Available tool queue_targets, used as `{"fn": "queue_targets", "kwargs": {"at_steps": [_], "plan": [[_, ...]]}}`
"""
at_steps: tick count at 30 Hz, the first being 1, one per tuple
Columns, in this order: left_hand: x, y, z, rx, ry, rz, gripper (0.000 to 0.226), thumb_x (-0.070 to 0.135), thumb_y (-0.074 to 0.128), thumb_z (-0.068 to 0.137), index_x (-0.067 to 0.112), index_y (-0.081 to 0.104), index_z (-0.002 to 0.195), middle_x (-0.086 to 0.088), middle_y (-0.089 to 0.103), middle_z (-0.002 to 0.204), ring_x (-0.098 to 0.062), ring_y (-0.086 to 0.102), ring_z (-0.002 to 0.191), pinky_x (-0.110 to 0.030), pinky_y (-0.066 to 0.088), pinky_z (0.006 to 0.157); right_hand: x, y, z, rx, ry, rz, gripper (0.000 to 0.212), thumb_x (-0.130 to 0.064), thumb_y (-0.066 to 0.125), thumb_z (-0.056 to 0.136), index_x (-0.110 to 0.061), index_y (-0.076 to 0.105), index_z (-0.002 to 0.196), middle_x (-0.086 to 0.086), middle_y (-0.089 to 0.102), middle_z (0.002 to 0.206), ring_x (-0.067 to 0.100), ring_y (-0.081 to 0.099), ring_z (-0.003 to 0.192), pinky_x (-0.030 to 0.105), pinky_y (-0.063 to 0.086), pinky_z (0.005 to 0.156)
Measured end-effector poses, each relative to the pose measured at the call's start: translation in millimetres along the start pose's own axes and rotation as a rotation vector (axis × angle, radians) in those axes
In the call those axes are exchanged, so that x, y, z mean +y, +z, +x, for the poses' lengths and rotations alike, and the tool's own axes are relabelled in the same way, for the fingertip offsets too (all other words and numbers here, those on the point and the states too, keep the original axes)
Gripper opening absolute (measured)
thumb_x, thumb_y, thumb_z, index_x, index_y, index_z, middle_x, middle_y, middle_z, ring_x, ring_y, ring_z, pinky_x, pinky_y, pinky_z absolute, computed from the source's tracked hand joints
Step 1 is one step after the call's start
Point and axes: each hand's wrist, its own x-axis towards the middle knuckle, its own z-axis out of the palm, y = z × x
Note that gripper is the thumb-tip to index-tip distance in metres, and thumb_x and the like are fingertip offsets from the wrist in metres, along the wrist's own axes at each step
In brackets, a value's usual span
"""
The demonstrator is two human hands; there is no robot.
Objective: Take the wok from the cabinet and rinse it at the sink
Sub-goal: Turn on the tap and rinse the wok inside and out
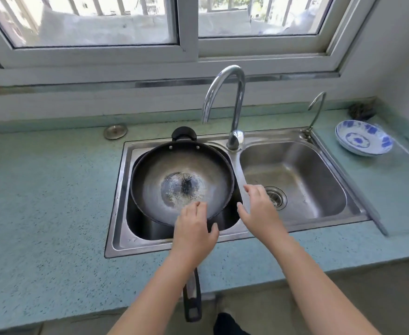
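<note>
Head view. The wok (181,180) is seen seated in the left basin of the double sink (302,228), tilted slightly, its rim resting against the basin edges. Its small loop handle points away, toward the window side of the sink; its long handle (192,301) runs out over the near edge of the sink and past the counter front. A pale, scorched patch is noted at the wok's centre. No water is seen running from the tall faucet (234,112), which stands behind the divider between the two basins, its spout ending above the wok's far rim.

The left hand (193,230) is held over the near rim of the wok, fingers spread and loosely curled, nothing gripped; whether the fingertips touch the metal cannot be told. The right hand (259,209) is held over the divider just right of the wok, fingers open, empty.

Progress, as judged: fetching from the cabinet is done and the wok is placed at the sink. Rinsing is not yet begun; the tap remains to be opened and water swirled round.

Surroundings: a blue-patterned bowl (364,141) sits on the counter right of the sink, well apart. A round metal sink plug (115,132) lies behind the sink's left corner. A thin second tap (315,112) stands at the sink's far right corner. Nothing is seen blocking the reach to the faucet lever.
</note>
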Motion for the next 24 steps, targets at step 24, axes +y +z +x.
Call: {"fn": "queue_targets", "kwargs": {"at_steps": [24], "plan": [[13.7, 99.2, 134.7, -0.244, 0.090, 0.150, 0.050, 0.033, 0.040, 0.070, 0.016, 0.071, 0.106, 0.002, 0.070, 0.113, -0.019, 0.067, 0.102, -0.037, 0.056, 0.080, 81.5, 34.3, 215.2, 0.038, -0.322, -0.202, 0.051, 0.014, 0.067, 0.066, 0.008, 0.059, 0.116, 0.027, 0.061, 0.121, 0.043, 0.059, 0.112, 0.052, 0.051, 0.086]]}}
